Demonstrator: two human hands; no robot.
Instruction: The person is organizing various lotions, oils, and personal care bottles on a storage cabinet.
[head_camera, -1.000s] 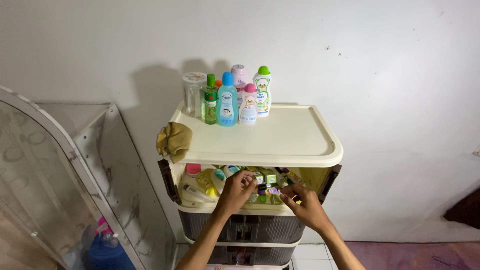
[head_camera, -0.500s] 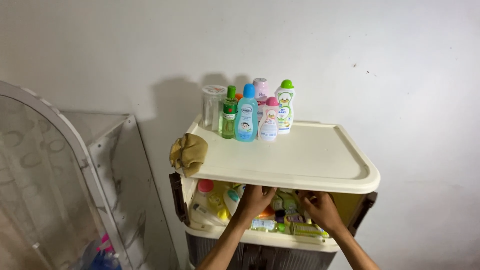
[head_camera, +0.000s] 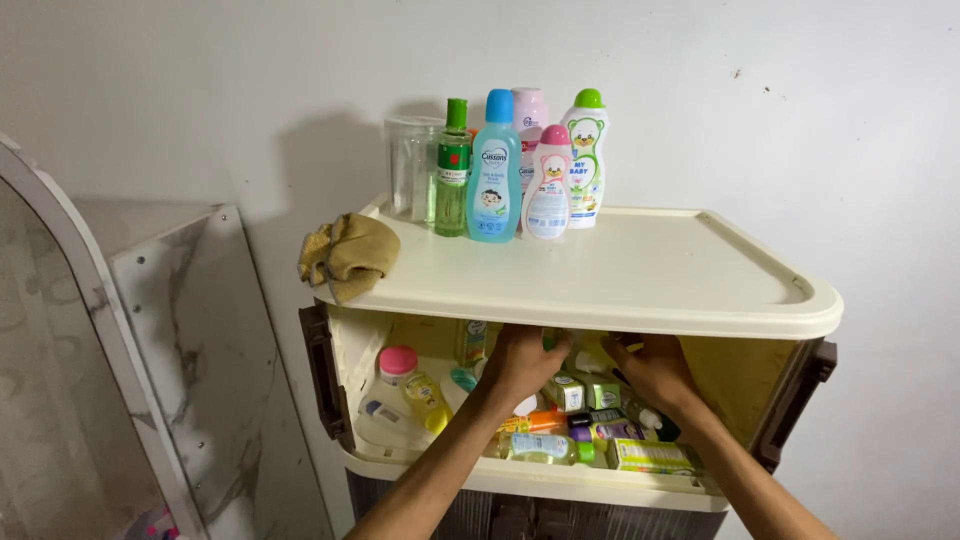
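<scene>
**Both hands deep in a crowded drawer of small bottles**

A person is reaching with both bare hands into the open top drawer (head_camera: 420, 455) of a cream plastic storage cabinet, under its tray-like top (head_camera: 640, 275). The left hand (head_camera: 525, 362) is curling its fingers down among the small bottles and boxes at the back of the drawer; the fingertips are hiding behind the cabinet top's front edge, so it cannot be told whether they are closing on anything. The right hand (head_camera: 655, 370) is sitting just beside it, knuckles up, fingers bent over the same heap, and its grip is equally impossible to read. Between and just in front of the two hands, small green boxes (head_camera: 585, 392) are lying jumbled with an orange tube (head_camera: 535, 422) and a purple one (head_camera: 600, 432), while a clear bottle with a green cap (head_camera: 545, 450) is lying on its side near the drawer's front wall. To the left, well apart from the hands, a pink-capped jar (head_camera: 397, 362) is standing near a yellow bottle (head_camera: 420, 392).

On the cabinet top, a cluster of upright bottles is standing against the white wall: a green glass bottle (head_camera: 452, 170), a blue bottle (head_camera: 495, 175), a white bottle with a pink cap (head_camera: 548, 190) and a white bottle with a green cap (head_camera: 585, 160). A crumpled yellow-brown cloth (head_camera: 350, 252) is hanging over the top's left edge.
</scene>
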